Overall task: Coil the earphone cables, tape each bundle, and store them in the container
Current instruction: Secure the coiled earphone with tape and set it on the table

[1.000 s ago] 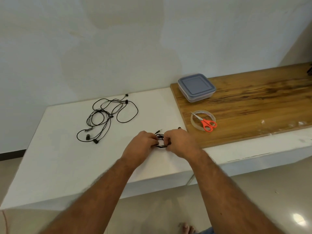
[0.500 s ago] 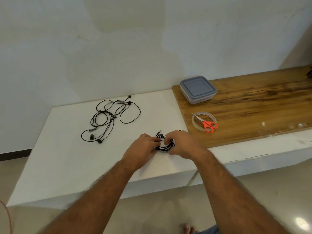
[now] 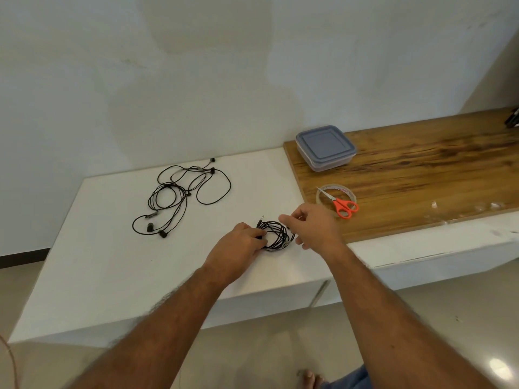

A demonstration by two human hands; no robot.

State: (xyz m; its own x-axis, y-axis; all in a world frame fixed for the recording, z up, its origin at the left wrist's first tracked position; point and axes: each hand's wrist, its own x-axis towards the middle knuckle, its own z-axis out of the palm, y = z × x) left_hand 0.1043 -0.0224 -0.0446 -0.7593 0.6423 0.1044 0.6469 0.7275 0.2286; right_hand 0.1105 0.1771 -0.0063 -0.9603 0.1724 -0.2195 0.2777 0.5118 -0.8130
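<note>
A coiled black earphone bundle [image 3: 276, 237] lies on the white table near its front edge, its plug sticking up at the back. My left hand [image 3: 238, 249] grips the coil's left side. My right hand [image 3: 314, 227] hovers just right of the coil with relaxed, slightly spread fingers and holds nothing. A loose tangle of black earphones [image 3: 179, 196] lies at the back left of the white table. A clear container with a blue-grey lid [image 3: 325, 147], closed, stands on the wooden board. A clear tape roll [image 3: 348, 193] lies there too, with orange-handled scissors [image 3: 344, 206] across it.
The wooden board [image 3: 421, 175] covers the right part of the surface. The white table [image 3: 98, 262] ends at a front edge close to my arms, with floor below. A wall runs behind. A dark object [image 3: 513, 122] sits at the far right.
My right hand has let go of the coil and moved right and up with its fingers spread. My left hand keeps its grip on the coil, which now shows as an open ring.
</note>
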